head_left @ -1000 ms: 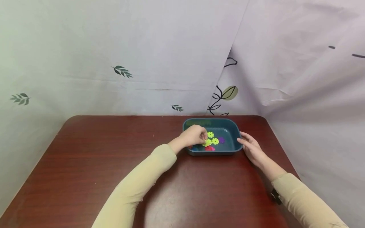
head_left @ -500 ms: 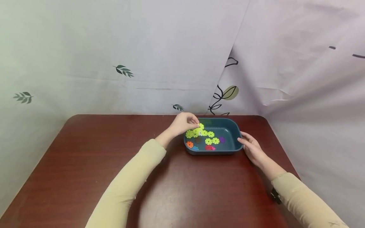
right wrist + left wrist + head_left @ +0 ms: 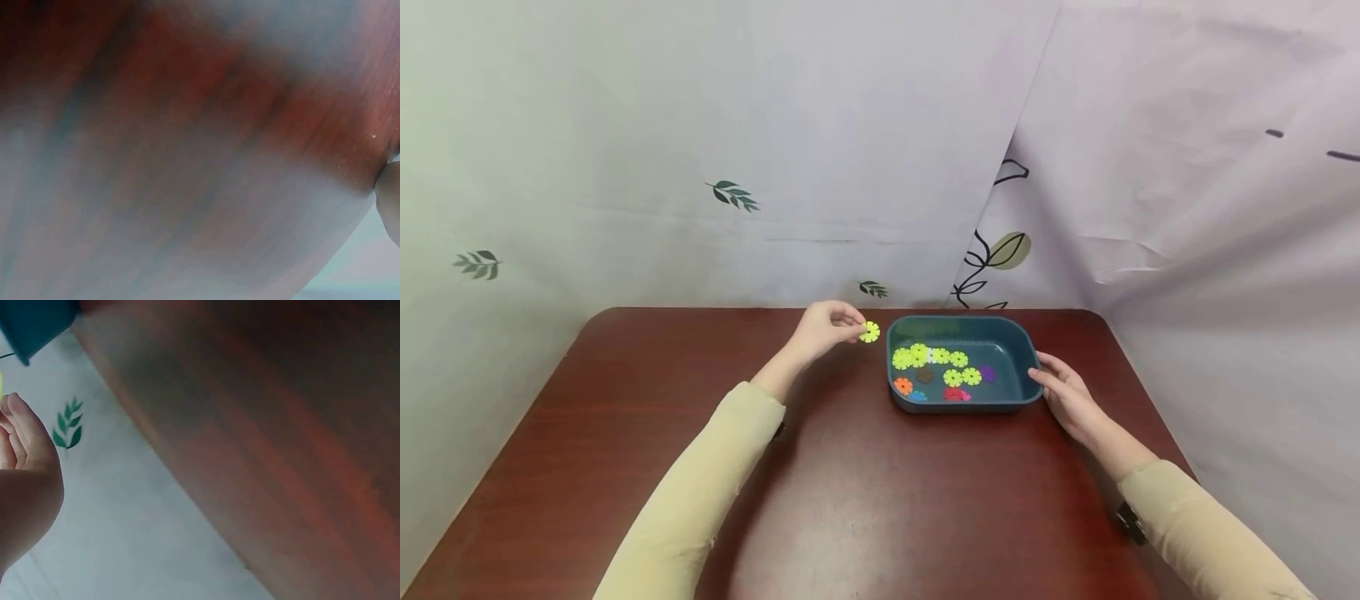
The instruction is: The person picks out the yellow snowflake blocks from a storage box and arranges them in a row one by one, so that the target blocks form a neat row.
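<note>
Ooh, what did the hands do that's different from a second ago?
The left hand was down in the blue tray. It has come up and over to the left, and now it's outside the tray, pinching one yellow flower disc. The right hand stayed at the tray's right end, and the tray stayed in about the same place.

Left hand [image 3: 37, 465] right at the left edge, a yellow sliver [image 3: 1, 384] at its fingertips! Blue container [image 3: 40, 325] jutting into the upper left corner, green leaf print [image 3: 76, 436] beneath on pale cloth [image 3: 147, 531], blurred red-brown tabletop [image 3: 269, 437] filling the right.
</note>
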`<state>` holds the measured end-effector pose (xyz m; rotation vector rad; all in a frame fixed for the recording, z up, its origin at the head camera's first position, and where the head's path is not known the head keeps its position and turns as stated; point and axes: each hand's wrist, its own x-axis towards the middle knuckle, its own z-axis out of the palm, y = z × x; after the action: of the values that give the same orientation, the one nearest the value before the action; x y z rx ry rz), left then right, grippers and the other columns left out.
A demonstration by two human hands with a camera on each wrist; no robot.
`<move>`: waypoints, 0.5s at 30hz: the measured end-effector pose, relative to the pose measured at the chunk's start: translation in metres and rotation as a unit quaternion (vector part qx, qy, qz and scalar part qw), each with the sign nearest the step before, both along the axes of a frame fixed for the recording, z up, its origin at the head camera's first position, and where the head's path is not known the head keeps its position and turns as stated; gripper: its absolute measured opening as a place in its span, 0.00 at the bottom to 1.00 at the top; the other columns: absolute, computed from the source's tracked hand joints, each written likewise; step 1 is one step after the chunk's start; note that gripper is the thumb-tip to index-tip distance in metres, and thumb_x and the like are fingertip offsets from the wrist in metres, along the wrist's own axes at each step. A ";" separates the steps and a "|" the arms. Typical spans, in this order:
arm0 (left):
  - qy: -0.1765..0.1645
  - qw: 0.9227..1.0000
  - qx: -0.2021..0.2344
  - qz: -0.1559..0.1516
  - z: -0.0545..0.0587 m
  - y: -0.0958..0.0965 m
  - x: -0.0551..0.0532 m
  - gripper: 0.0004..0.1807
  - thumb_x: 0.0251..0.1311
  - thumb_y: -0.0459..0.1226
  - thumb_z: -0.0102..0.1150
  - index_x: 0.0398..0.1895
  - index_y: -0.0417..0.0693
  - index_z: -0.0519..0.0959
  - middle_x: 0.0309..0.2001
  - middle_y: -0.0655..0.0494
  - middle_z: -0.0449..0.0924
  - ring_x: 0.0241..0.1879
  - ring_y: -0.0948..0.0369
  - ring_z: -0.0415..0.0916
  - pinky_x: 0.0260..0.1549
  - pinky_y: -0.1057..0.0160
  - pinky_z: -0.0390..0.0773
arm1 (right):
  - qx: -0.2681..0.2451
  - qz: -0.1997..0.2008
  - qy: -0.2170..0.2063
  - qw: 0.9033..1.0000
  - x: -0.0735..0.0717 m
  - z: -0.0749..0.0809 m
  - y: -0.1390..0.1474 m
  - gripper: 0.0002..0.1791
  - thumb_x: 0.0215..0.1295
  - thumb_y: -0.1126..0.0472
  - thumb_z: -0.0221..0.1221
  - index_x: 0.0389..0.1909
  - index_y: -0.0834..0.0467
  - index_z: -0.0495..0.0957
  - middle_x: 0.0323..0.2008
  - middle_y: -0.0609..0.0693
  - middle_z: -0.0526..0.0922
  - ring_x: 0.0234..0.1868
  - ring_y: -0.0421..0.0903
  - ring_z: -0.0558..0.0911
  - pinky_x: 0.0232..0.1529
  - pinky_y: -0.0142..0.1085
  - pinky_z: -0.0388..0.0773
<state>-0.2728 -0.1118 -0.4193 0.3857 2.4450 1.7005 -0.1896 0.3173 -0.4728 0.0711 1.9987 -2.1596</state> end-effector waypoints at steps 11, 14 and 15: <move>-0.029 0.998 -0.063 -0.008 -0.035 -0.009 -0.005 0.06 0.64 0.30 0.71 0.41 0.33 0.86 0.36 0.44 0.89 0.30 0.61 0.87 0.40 0.58 0.90 | 0.011 0.009 0.003 1.000 0.001 -0.001 0.003 0.29 0.83 0.62 0.52 0.76 0.66 0.55 0.55 0.35 0.79 0.53 0.29 0.82 0.57 0.21 0.78; -0.027 0.996 -0.088 -0.024 -0.041 -0.009 -0.007 0.05 0.64 0.29 0.70 0.39 0.33 0.86 0.34 0.46 0.89 0.28 0.65 0.84 0.37 0.61 0.89 | 0.016 0.009 0.004 1.000 0.002 -0.002 0.004 0.28 0.83 0.62 0.52 0.76 0.66 0.56 0.55 0.35 0.79 0.54 0.30 0.82 0.57 0.21 0.78; -0.026 0.995 -0.095 -0.028 -0.042 -0.009 -0.007 0.05 0.64 0.29 0.69 0.39 0.33 0.86 0.33 0.46 0.89 0.27 0.65 0.84 0.37 0.62 0.89 | 0.016 0.007 0.003 1.000 0.002 -0.002 0.004 0.28 0.83 0.62 0.52 0.76 0.65 0.57 0.55 0.35 0.80 0.54 0.30 0.82 0.57 0.21 0.78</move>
<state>-0.2800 -0.1207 -0.4616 0.3772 2.5039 1.4220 -0.1877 0.3209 -0.4750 0.0547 2.0305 -2.1227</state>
